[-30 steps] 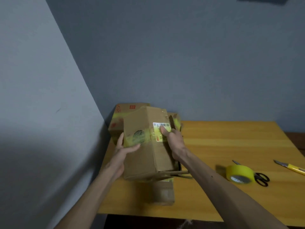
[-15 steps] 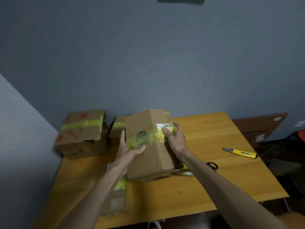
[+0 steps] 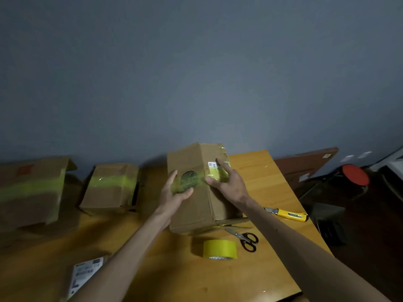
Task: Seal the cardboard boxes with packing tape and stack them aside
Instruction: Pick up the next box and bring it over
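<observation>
At the middle of the smooth wooden bench (image 3: 196, 280), a tall brown cardboard box (image 3: 192, 210) banded with glossy yellow tape (image 3: 177, 186) is pressed between both hands. The left hand (image 3: 172, 194) lays straight fingers (image 3: 173, 177) along its side. The right hand (image 3: 230, 185) is spread flat over the tape. A tape roll (image 3: 219, 248), scissors (image 3: 245, 237) and a knife (image 3: 286, 214) lie nearby; a smaller taped box (image 3: 109, 188) sits by the grey wall (image 3: 196, 83).

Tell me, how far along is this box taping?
Done: the far-left box and the box beside it already wear yellow tape bands and sit aside on the table, side by side rather than stacked. In hand: the left hand and right hand press a yellow strip onto the upright box. Left: putting that box with the others; the tape roll and scissors lie nearby.
</observation>
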